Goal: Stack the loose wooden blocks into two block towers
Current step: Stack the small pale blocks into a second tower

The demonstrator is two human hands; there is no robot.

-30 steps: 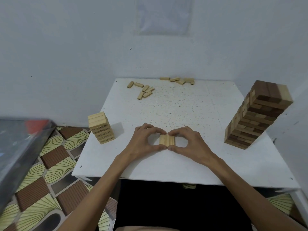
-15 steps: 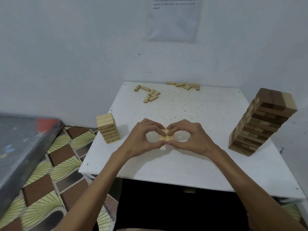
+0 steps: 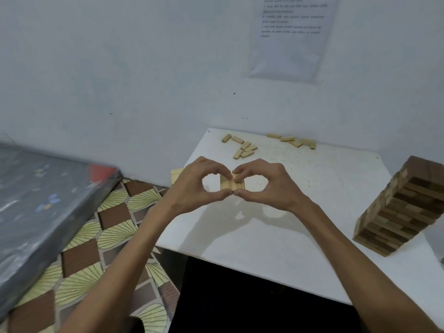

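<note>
Lifted since before, the pale, grain-lined block layer (image 3: 232, 185) hung between the hands. Left hand (image 3: 194, 188) and right hand (image 3: 271, 188) each pinched it, fingers curled, thumb tips touching.

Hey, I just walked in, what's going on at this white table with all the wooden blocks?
A person pinches a small flat row of pale wooden blocks between left hand and right hand, apparently lifted above the white table, judging by the shadow. A short pale block stack peeks out behind the left hand, a tall tower of dark and light blocks stands at the right, and loose pale blocks lie scattered near the far edge.
</note>
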